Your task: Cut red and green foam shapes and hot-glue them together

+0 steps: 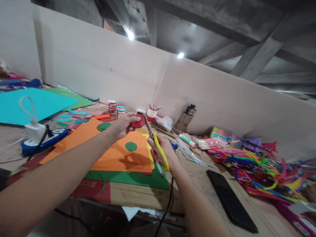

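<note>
Between the thumb and fingers of my left hand (pixel 124 125) is a red paper circle (pixel 139 122), held up above the sheets. My right hand (pixel 164 149) grips yellow-handled scissors (pixel 160 152), their blades at the right edge of the red circle. Whether the blades are parted I cannot tell. Below both hands lie orange sheets (pixel 111 160) on a green sheet (pixel 138 180). One green paper circle (pixel 131 146) rests on the orange sheet, and more green circles (pixel 103 126) lie near my left wrist.
A black phone (pixel 230 199) lies at the right, beside a heap of colourful pipe cleaners (pixel 266 171). Behind stand a bottle (pixel 185 118) and a red-and-white cup (pixel 151 114). A blue power strip (pixel 44 142) with a plug and a turquoise sheet (pixel 32 105) occupy the left.
</note>
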### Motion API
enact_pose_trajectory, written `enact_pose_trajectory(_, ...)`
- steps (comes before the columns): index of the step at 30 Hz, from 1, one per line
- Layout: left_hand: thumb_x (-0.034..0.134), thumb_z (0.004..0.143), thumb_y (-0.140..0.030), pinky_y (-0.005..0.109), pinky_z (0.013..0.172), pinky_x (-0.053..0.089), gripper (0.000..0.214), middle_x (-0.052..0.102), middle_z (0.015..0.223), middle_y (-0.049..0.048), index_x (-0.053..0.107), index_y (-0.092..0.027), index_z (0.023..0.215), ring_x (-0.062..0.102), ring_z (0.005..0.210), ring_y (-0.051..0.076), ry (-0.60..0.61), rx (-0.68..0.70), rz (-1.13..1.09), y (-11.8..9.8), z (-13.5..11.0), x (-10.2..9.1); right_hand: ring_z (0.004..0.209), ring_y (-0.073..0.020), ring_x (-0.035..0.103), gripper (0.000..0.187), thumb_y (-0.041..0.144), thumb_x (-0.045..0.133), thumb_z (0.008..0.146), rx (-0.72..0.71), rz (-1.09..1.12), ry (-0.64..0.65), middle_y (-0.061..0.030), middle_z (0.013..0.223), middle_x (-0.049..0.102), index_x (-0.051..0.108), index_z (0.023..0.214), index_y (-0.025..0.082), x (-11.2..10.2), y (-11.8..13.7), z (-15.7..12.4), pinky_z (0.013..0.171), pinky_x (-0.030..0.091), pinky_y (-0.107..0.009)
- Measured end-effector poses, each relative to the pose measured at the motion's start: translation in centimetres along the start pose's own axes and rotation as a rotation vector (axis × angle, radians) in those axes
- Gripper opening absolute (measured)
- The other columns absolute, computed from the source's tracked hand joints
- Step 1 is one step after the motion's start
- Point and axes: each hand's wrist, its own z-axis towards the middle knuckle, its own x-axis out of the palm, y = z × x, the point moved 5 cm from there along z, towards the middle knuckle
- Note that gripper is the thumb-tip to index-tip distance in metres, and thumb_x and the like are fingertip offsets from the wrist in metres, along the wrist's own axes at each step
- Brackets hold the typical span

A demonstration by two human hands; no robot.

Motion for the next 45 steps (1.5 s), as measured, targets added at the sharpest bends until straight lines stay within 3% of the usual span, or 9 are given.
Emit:
enact_pose_trajectory(4,0.076,0.060,-0.019,0.014,0.035,0.022,0.021,0.055,0.062,-0.0001,0.062,-0.014,0.074,0.042,0.047,0.005,0.016,-0.005,0.037,0.5,0.0,0.1,0.034,-0.0082,0.038,0.038,0.058,0.055,0.082,0.049,0.049,-0.024,0.0071,0.050,0.043,0.056,0.092,0.021,0.4,-0.6,-0.2,0.033,0.028,-0.019)
enact_pose_trajectory(7,0.073,0.063,-0.025,0.017,0.038,0.027,0.018,0.058,0.062,0.0021,0.062,-0.014,0.072,0.044,0.048,0.007,0.077,0.001,0.242,1.0,-0.6,1.1,0.035,-0.0077,0.038,0.037,0.055,0.058,0.081,0.068,0.092,-0.079,0.0080,0.053,0.046,0.054,0.097,0.022,0.2,-1.1,0.1,0.034,0.029,-0.019)
enact_pose_trajectory(13,0.064,0.069,-0.027,0.023,0.053,0.036,0.012,0.058,0.063,-0.0007,0.062,-0.015,0.069,0.050,0.058,0.011,0.266,0.090,0.801,1.8,-2.0,3.2,0.055,-0.0117,0.051,0.045,0.042,0.068,0.076,-0.074,0.167,-0.212,0.0051,0.068,0.055,0.050,0.112,0.022,-1.0,-0.4,0.7,0.053,0.044,-0.024)
enact_pose_trajectory(16,0.060,0.066,-0.023,0.023,0.054,0.034,0.008,0.053,0.059,-0.0031,0.057,-0.015,0.064,0.046,0.058,0.011,0.307,0.109,0.924,2.1,-2.2,3.6,0.068,-0.0146,0.058,0.049,0.037,0.070,0.073,-0.116,0.211,-0.224,0.0019,0.078,0.061,0.048,0.114,0.021,-1.0,-0.2,0.7,0.065,0.048,-0.026)
enact_pose_trajectory(19,0.057,0.065,-0.024,0.024,0.051,0.029,0.010,0.047,0.055,-0.0042,0.055,-0.016,0.060,0.042,0.055,0.011,0.324,0.094,0.964,2.3,-2.2,3.8,0.070,-0.0159,0.060,0.051,0.033,0.071,0.071,-0.106,0.197,-0.210,0.0016,0.079,0.060,0.047,0.114,0.022,-0.9,-0.6,0.8,0.065,0.048,-0.028)
enact_pose_trajectory(26,0.060,0.062,-0.024,0.024,0.051,0.029,0.009,0.050,0.054,-0.0030,0.060,-0.015,0.059,0.044,0.055,0.011,0.299,0.073,0.910,2.4,-2.0,3.4,0.070,-0.0158,0.061,0.048,0.026,0.073,0.065,-0.096,0.196,-0.214,0.0017,0.079,0.061,0.049,0.107,0.021,-0.9,-0.8,0.8,0.065,0.047,-0.028)
enact_pose_trajectory(31,0.069,0.064,-0.028,0.022,0.048,0.032,0.016,0.061,0.067,0.0010,0.067,-0.016,0.074,0.049,0.057,0.011,0.169,-0.051,0.469,4.1,-1.9,3.1,0.066,-0.0137,0.060,0.048,0.024,0.075,0.062,-0.080,0.390,-0.341,0.0043,0.075,0.060,0.049,0.103,0.022,-1.6,-0.4,0.5,0.061,0.047,-0.025)
enact_pose_trajectory(35,0.075,0.065,-0.034,0.019,0.048,0.031,0.032,0.066,0.078,0.0047,0.071,-0.015,0.091,0.054,0.063,0.011,0.172,-0.134,0.223,5.7,-2.2,3.6,0.065,-0.0119,0.060,0.049,0.021,0.076,0.061,-0.096,0.545,-0.429,0.0058,0.077,0.058,0.048,0.100,0.024,-2.1,-1.0,0.4,0.057,0.046,-0.023)
enact_pose_trajectory(45,0.081,0.061,-0.032,0.019,0.048,0.033,0.027,0.065,0.067,0.0033,0.072,-0.013,0.077,0.051,0.054,0.008,0.099,-0.079,0.127,4.2,-1.5,2.6,0.061,-0.0102,0.053,0.040,0.018,0.061,0.071,-0.055,0.549,-0.258,0.0056,0.081,0.055,0.041,0.104,0.028,-0.4,-0.4,0.2,0.054,0.045,-0.022)
